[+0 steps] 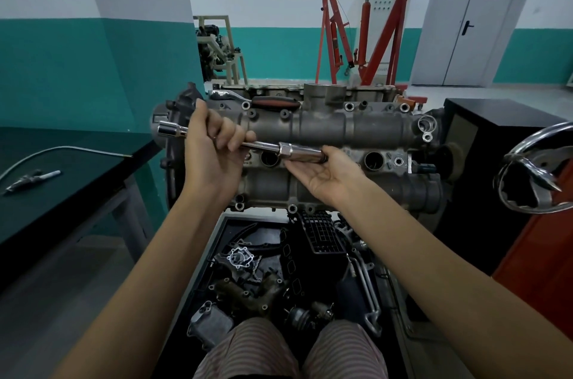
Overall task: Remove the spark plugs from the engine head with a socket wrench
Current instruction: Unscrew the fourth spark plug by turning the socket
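The person holds a long chrome socket extension (245, 144) level above the engine head (325, 130), clear of its casting. The left hand (214, 146) is curled round the bar's middle; the right hand (328, 175) lies palm up, fingers relaxed, cradling the thicker socket end from beneath. Open plug wells (373, 160) sit just behind the right hand. A ratchet (226, 95) and a red-handled tool (276, 103) rest along the head's far edge. At left, a green tabletop (62, 180) carries a spark plug (34, 179). Below the head's near edge, a parts tray (217, 254) fills the floor space.
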Demonstrator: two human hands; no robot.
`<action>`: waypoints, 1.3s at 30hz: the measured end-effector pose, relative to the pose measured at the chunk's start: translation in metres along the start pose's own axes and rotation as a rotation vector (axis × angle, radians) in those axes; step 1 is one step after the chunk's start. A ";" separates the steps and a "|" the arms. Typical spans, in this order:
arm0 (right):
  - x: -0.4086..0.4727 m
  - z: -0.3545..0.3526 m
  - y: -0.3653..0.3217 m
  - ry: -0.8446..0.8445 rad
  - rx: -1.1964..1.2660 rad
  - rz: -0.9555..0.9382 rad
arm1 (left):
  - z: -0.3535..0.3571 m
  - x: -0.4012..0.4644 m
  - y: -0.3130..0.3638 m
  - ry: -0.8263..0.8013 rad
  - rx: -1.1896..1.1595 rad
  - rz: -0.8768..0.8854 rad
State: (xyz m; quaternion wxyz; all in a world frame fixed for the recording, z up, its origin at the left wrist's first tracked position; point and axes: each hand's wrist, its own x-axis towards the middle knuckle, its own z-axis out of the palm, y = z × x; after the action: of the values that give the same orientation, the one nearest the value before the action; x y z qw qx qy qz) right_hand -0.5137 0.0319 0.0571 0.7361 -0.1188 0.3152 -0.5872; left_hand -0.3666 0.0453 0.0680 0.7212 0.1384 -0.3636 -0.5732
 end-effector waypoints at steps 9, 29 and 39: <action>0.003 -0.003 -0.012 0.000 0.034 -0.039 | 0.005 0.019 0.050 0.303 -0.034 0.198; 0.013 0.076 0.060 -0.524 -0.793 0.144 | -0.008 0.045 0.057 -0.080 1.367 0.012; 0.020 0.163 0.141 -0.544 -0.996 -0.090 | -0.083 0.026 0.139 0.181 1.034 -0.074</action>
State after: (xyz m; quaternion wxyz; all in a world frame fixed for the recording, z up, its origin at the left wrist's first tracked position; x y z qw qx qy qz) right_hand -0.3022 0.0206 0.0996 0.6201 -0.6119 0.3476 -0.3467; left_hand -0.2066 0.0458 0.1050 0.5663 0.5380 -0.5302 -0.3296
